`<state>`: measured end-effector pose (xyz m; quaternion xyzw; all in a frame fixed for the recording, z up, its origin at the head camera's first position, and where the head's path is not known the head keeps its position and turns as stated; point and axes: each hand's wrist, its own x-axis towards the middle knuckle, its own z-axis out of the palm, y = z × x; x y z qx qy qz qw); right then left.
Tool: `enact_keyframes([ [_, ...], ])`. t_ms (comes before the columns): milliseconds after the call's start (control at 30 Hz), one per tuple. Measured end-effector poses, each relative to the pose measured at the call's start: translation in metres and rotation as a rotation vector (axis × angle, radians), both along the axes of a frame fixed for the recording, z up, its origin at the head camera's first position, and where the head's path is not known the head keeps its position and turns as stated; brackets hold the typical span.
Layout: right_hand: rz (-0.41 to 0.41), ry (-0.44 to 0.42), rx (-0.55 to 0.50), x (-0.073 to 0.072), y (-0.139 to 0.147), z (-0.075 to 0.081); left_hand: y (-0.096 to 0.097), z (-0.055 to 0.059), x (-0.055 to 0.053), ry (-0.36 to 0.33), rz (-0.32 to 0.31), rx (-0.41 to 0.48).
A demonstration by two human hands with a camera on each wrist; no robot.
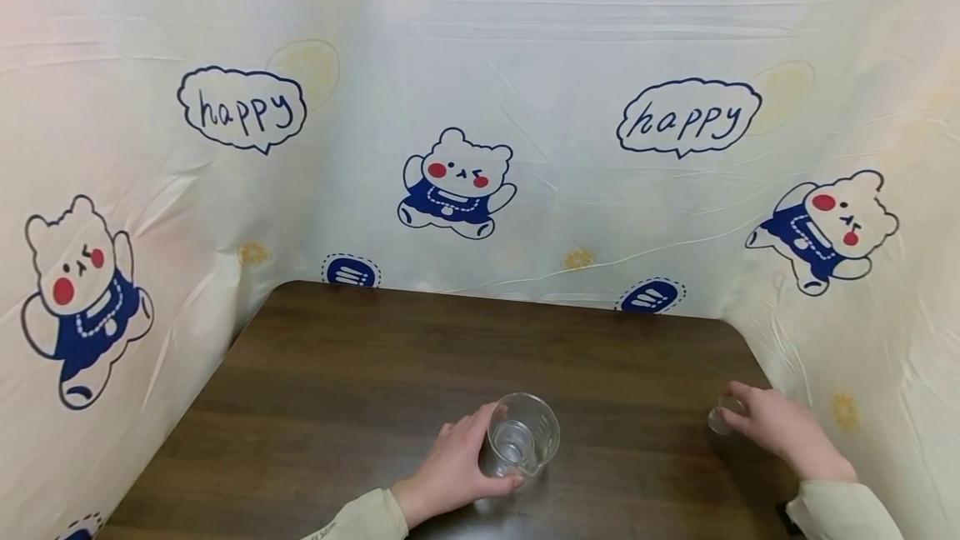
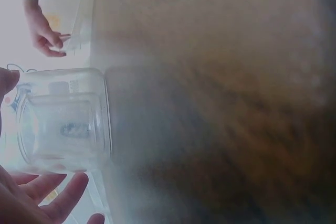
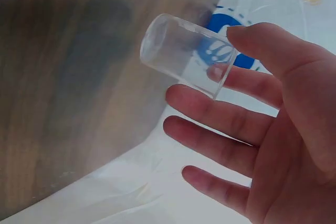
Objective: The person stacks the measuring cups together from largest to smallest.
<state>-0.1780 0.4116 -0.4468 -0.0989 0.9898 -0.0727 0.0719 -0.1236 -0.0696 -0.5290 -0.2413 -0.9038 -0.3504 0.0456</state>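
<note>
My left hand (image 1: 457, 461) grips a clear glass beaker (image 1: 546, 432) with a spout and faint printed markings, near the front middle of the table. Nested inside it is a smaller clear vessel (image 1: 513, 442); the left wrist view shows the two walls, one within the other. The beaker's base is right at the table top, thumb on one side and fingers on the other. Over by the table's right edge, my right hand (image 1: 783, 432) pinches a small clear glass cup (image 3: 181, 51) at its rim between thumb and index finger. Its other fingers (image 3: 210, 142) stretch out below the cup.
A dark brown wooden table (image 1: 450, 348) lies beneath both hands. Pale curtains (image 1: 570, 48) with printed bears and "happy" bubbles enclose its back, left and right sides, coming close to the right hand.
</note>
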Motion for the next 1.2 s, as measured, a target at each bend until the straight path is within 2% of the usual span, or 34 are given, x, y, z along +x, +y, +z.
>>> enact_keyframes([
  [233,0.028,0.035,0.049,0.004,-0.012,0.012,0.001,0.001,-0.001,-0.014,0.001,-0.003],
  [467,0.053,0.063,0.106,0.006,-0.018,0.013,0.002,0.001,-0.001,-0.005,0.002,-0.009],
  [867,0.125,0.244,0.122,0.017,-0.045,0.029,0.001,0.001,-0.001,-0.003,-0.001,0.001],
  [1200,0.147,0.210,0.063,0.020,-0.067,0.041,0.001,0.002,-0.001,-0.014,-0.003,-0.001],
])
